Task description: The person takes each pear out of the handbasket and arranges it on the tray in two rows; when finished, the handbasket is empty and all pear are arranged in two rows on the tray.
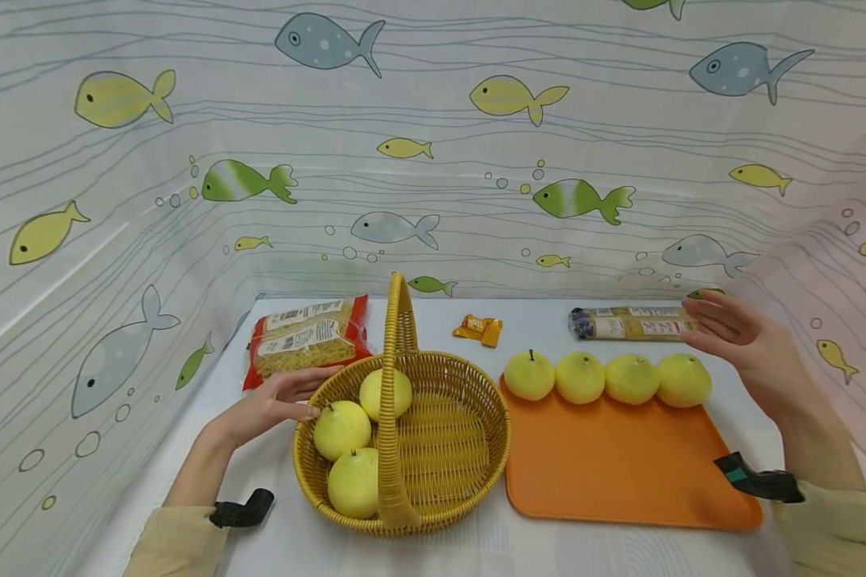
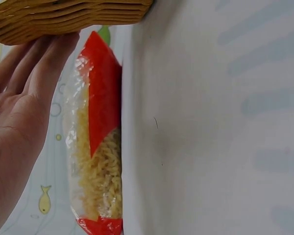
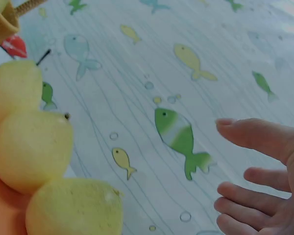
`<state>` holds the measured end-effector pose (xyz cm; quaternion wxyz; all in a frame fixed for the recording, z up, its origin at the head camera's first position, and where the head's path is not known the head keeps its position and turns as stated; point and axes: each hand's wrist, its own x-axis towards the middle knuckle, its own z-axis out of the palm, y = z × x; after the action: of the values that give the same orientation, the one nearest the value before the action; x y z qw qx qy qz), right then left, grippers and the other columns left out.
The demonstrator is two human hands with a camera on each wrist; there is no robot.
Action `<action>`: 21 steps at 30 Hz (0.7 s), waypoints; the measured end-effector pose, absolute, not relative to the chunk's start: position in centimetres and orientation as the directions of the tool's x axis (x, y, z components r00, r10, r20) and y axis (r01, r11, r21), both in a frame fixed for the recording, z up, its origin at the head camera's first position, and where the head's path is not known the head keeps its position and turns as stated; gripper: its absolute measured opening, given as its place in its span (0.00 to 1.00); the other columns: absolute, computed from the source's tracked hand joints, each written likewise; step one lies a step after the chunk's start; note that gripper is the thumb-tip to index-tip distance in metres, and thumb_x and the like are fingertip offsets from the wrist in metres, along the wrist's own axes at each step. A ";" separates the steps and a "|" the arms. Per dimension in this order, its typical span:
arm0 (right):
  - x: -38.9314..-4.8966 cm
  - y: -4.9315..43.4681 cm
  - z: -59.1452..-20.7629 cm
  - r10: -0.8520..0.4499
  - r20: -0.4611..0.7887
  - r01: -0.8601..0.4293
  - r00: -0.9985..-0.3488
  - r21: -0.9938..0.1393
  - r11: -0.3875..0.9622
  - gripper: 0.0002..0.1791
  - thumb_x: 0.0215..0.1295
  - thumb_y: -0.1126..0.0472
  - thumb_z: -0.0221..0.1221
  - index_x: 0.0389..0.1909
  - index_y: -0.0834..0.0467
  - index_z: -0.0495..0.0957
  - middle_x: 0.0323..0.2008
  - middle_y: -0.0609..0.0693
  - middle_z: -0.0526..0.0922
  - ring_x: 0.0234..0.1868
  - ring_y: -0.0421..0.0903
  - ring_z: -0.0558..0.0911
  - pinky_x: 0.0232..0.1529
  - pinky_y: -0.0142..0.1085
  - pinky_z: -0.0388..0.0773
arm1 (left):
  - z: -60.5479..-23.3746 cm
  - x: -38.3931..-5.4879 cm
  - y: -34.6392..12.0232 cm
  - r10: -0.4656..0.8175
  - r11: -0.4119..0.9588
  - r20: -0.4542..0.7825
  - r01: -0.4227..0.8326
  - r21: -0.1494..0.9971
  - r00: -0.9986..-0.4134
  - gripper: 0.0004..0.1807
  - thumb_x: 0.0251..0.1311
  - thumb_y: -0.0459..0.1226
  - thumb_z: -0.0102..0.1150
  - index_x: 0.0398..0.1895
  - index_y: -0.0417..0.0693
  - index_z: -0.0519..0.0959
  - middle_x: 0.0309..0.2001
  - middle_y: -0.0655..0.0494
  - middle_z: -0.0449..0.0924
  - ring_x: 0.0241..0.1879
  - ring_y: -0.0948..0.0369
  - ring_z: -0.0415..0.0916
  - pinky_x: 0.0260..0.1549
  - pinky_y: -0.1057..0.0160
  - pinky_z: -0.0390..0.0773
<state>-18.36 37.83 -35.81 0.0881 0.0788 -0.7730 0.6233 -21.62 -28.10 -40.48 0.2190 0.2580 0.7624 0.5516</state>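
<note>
Left hand (image 1: 283, 403), fingers relaxed, touches the wicker basket (image 1: 447, 445); right hand (image 1: 761, 344), fingers extended, empty. Pears (image 1: 584, 377) seem firm, bruisable: cup sides.

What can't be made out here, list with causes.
Head: right side of the nearest yellow fruit, behind the handle.
Head: fine print on the pasta packet, too small.
Left wrist: most of the basket, cut by the top edge.
Right wrist: part of the lowest fruit, cut by the bottom edge.
</note>
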 end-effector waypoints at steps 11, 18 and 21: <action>-17.7 32.7 -34.2 -0.063 0.280 -0.286 -0.958 -0.909 0.304 0.36 0.66 0.69 0.63 0.74 0.54 0.63 0.63 0.40 0.76 0.61 0.24 0.73 0.54 0.16 0.70 | -40.4 -21.6 -28.0 0.633 0.244 -0.059 0.127 0.961 -0.772 0.34 0.66 0.30 0.56 0.75 0.39 0.61 0.74 0.37 0.61 0.65 0.72 0.69 0.58 0.70 0.72; -17.0 29.3 -33.8 -0.077 0.293 -0.301 -0.953 -0.891 0.339 0.35 0.64 0.66 0.65 0.72 0.55 0.67 0.64 0.40 0.76 0.63 0.27 0.73 0.55 0.17 0.71 | -40.4 -21.5 -28.0 0.627 0.248 -0.064 0.122 0.961 -0.776 0.34 0.66 0.31 0.56 0.75 0.38 0.61 0.73 0.35 0.61 0.65 0.73 0.69 0.58 0.71 0.72; -16.7 27.9 -33.7 -0.095 0.297 -0.309 -0.950 -0.867 0.390 0.35 0.65 0.64 0.66 0.72 0.54 0.67 0.67 0.44 0.74 0.66 0.29 0.72 0.57 0.18 0.70 | -40.4 -21.5 -28.0 0.628 0.252 -0.060 0.129 0.959 -0.776 0.34 0.66 0.31 0.56 0.75 0.38 0.61 0.73 0.35 0.61 0.65 0.72 0.69 0.58 0.71 0.72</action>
<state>-16.69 27.92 -33.68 0.0997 0.1220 -0.8276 0.5388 -21.52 -28.04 -40.38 0.2232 0.2494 0.7589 0.5586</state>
